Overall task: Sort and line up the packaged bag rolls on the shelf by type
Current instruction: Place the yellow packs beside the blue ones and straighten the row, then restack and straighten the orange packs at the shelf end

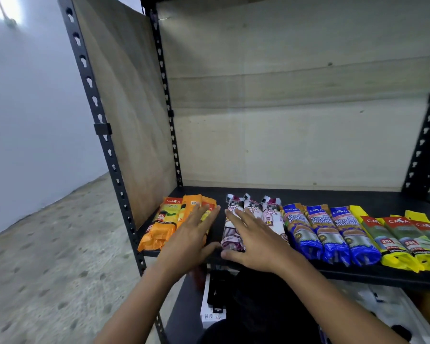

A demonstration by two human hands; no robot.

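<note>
Packaged bag rolls lie side by side on the black shelf, grouped by colour: orange rolls at the left, then purple-and-white rolls, blue rolls and yellow-green rolls at the right. My left hand lies flat, fingers spread, on the right side of the orange group. My right hand rests flat, fingers spread, on the purple-and-white rolls. Neither hand grips a roll. A narrow gap of bare shelf shows between the two hands.
Black slotted uprights frame the rack, with wooden panels behind and on the left side. The shelf behind the rolls is bare. A lower shelf holds a white box and dark items. Speckled floor lies to the left.
</note>
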